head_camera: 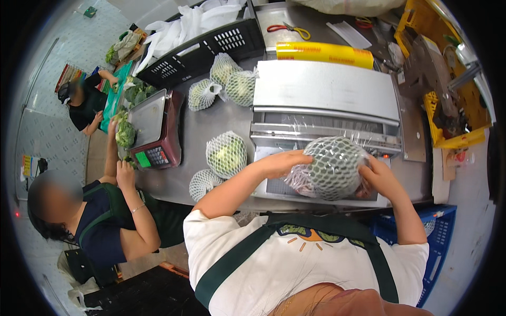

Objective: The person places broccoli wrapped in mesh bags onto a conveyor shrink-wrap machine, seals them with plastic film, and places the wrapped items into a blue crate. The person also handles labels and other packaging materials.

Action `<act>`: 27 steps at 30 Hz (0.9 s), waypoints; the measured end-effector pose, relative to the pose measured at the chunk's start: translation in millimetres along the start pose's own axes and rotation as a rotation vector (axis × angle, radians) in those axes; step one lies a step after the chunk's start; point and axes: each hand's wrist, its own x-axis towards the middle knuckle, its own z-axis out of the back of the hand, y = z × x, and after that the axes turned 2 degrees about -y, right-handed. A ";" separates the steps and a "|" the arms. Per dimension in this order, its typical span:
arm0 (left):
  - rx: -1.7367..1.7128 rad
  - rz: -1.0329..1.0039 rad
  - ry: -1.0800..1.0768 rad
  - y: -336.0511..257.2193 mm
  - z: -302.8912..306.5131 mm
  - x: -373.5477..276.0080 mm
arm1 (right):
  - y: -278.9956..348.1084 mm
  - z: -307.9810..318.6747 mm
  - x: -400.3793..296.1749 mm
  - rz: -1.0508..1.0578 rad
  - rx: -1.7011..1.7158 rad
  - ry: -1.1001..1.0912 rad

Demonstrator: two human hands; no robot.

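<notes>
A round green vegetable in a white foam net (pixel 336 168) is held between my two hands above the front plate of a film-wrapping machine (pixel 326 83). Clear plastic film covers it and bunches up at its lower left. My left hand (pixel 290 162) grips its left side, and my right hand (pixel 373 173) has the right side, fingers partly hidden. Film also stretches back toward the machine's metal bars (pixel 276 128). Left of my left forearm sits another netted pale-green vegetable (pixel 226 155), with a smaller white foam net (pixel 203 183) beside it, partly behind my arm.
Several netted vegetables (pixel 241 87) stand left of the machine, before a black crate (pixel 205 47). A red scale (pixel 174 130) is farther left, near broccoli (pixel 125 134) and a co-worker (pixel 106 221). Behind the machine lie a yellow film roll (pixel 324 54) and scissors (pixel 289 29).
</notes>
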 end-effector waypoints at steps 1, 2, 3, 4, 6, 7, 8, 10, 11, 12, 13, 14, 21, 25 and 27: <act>-0.084 0.216 -0.028 15.3 -4.5 5.8 | -28.4 -5.2 5.8 0.041 -0.063 -0.008; -0.433 0.194 0.276 26.3 3.2 9.2 | -20.0 -8.5 11.4 -0.200 0.099 0.069; -0.585 0.095 0.254 48.1 5.2 16.0 | -10.9 -12.3 13.1 -0.445 0.254 0.144; -0.409 -0.096 0.101 58.0 -0.4 13.0 | -14.9 -11.3 12.9 -0.474 0.334 0.132; -0.088 -0.244 -0.170 75.7 -16.2 -5.3 | -37.2 -17.7 -7.7 -0.262 0.415 0.005; 0.053 -0.194 -0.276 81.7 -25.2 -18.7 | -56.0 -25.1 -25.3 -0.171 0.461 -0.064; 0.204 -0.156 -0.385 82.5 -28.5 -25.0 | -80.1 -34.7 -31.5 -0.117 0.455 -0.228; 0.390 -0.440 -0.661 93.9 -36.6 -22.9 | -105.0 -36.7 -31.2 -0.073 0.440 -0.324; 0.481 -0.584 -0.797 101.4 -40.5 -20.8 | -113.8 -36.4 -30.8 -0.053 0.430 -0.371; 0.512 -0.742 -0.915 104.1 -35.4 -13.8 | -102.6 -28.7 -27.7 -0.067 0.436 -0.466; 0.418 -0.618 -0.924 93.7 -31.1 -17.4 | -104.4 -23.1 -22.2 -0.108 0.411 -0.486; 0.554 -0.521 -0.907 97.9 -23.3 -7.6 | -109.1 -15.7 -17.5 -0.151 0.387 -0.505; 0.430 -0.380 -0.688 91.1 -73.8 77.0 | -110.9 -62.3 18.7 0.099 -0.159 -0.508; -0.788 -0.611 -0.356 72.1 -104.1 29.7 | -53.1 -89.8 -7.9 -0.186 1.176 -0.405; -0.258 -0.720 -0.503 75.7 -100.1 21.4 | -47.2 -101.7 -21.1 -0.070 1.243 -0.314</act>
